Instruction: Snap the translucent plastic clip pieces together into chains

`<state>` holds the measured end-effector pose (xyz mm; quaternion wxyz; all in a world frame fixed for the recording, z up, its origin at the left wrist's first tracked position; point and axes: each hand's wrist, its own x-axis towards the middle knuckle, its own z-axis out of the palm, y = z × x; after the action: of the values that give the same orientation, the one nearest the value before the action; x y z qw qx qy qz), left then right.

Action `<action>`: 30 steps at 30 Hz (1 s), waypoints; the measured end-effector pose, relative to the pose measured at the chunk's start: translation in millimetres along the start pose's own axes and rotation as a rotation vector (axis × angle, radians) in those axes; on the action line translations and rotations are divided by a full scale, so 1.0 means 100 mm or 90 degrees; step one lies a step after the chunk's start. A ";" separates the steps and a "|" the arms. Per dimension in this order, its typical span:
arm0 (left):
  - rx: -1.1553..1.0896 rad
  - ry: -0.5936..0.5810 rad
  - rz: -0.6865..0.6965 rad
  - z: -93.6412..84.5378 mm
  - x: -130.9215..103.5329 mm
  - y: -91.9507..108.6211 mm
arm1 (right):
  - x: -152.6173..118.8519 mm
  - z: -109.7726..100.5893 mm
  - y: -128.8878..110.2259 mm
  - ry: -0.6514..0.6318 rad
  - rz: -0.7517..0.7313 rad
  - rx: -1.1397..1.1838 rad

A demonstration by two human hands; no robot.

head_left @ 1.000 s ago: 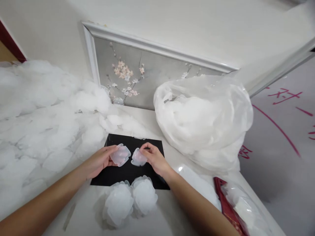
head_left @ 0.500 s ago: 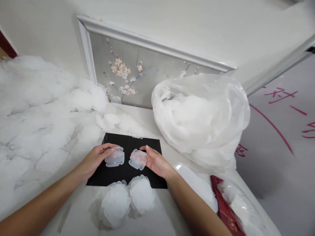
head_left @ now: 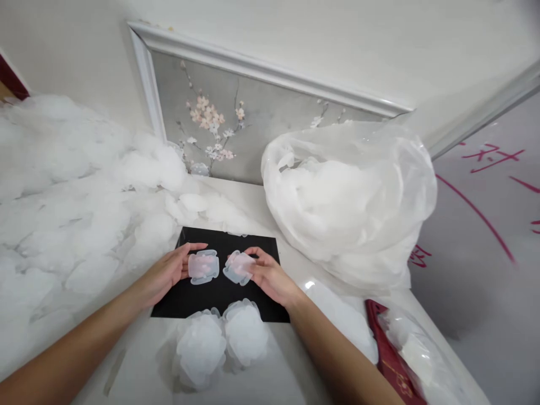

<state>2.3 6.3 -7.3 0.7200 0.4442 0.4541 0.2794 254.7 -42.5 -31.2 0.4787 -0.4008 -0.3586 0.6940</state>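
My left hand [head_left: 171, 273] holds a thin translucent plastic piece [head_left: 204, 267] with notched edges, its fingers partly behind it and the index finger stretched above. Another such notched piece [head_left: 237, 268] is gripped by its right edge in my right hand [head_left: 268, 275], thumb in front and fingers behind. A small gap separates the two pieces, and both hover over a black mat [head_left: 198, 301]. In front of the mat, two piles of similar translucent pieces, a left pile [head_left: 201, 347] and a right pile [head_left: 245, 332], stand side by side on the white table.
A large heap of white translucent pieces [head_left: 76, 197] covers the left side. An open clear plastic bag [head_left: 350, 208] full of them stands at the back right. A red case-like object [head_left: 392, 360] and a clear bag [head_left: 430, 360] lie right. Behind is a framed flower picture [head_left: 253, 129].
The left thumb has come off the front of its plastic piece, while the right thumb has moved onto the front of the other. Both pieces have shifted and turned slightly.
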 end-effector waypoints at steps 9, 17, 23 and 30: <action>0.293 -0.092 0.236 0.02 -0.13 0.11 | -0.10 -0.07 -0.22 -0.049 -0.124 -0.300; 0.567 0.036 0.335 -0.08 0.00 0.00 | 0.05 -0.23 0.00 0.186 -0.268 -0.561; 0.742 -0.057 0.436 -0.05 0.04 -0.08 | 0.04 -0.20 0.00 0.125 -0.337 -0.754; 0.808 -0.034 0.450 0.10 0.12 -0.17 | 0.12 -0.16 0.03 0.107 -0.353 -0.876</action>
<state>16.4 4.8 -25.8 0.2010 0.9034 0.3402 0.1666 265.7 -30.6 -43.6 0.3028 -0.5564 -0.7622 0.1334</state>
